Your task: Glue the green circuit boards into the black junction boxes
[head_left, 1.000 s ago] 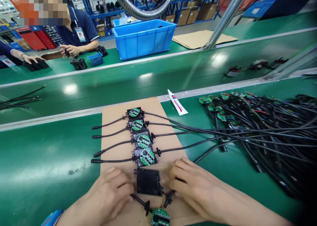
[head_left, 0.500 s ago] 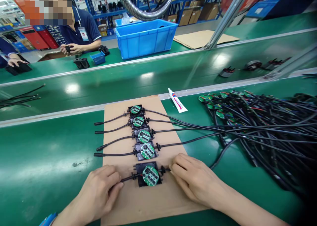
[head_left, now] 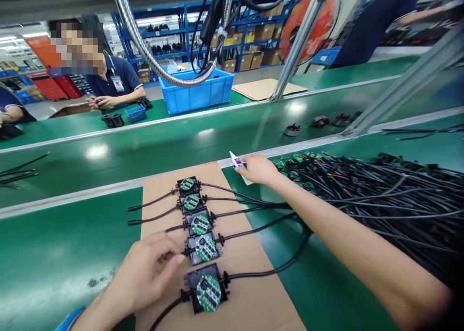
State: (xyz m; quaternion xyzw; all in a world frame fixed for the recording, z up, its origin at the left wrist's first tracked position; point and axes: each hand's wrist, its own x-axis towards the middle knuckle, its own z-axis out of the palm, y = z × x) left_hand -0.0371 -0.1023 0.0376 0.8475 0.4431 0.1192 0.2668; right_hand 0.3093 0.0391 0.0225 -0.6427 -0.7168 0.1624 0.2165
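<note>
My left hand (head_left: 154,268) is closed, thumb and fingertips together at the black cable (head_left: 185,251) on the left of the fourth circuit-board unit; the hand hides that cable's far end. Beyond the cardboard's right edge, my right hand (head_left: 259,169) has its fingers around a white glue tube (head_left: 237,162), nozzle pointing away. Several round green circuit boards, the nearest one (head_left: 208,293) among them, sit over black plastic housings (head_left: 203,275) in a column on the cardboard sheet (head_left: 250,292). Black cables run out of both sides of each unit.
A large heap of black cables (head_left: 362,191) covers the bench at right. Past a metal rail stand a blue bin (head_left: 197,96) and a metal post (head_left: 297,46). A flexible metal conduit (head_left: 145,63) hangs overhead. A co-worker (head_left: 116,84) is across the line.
My right hand has left the nearest unit's cable and reached forward to the glue tube. My left hand has moved from the nearest unit's cable to the fourth one. The view has tilted up.
</note>
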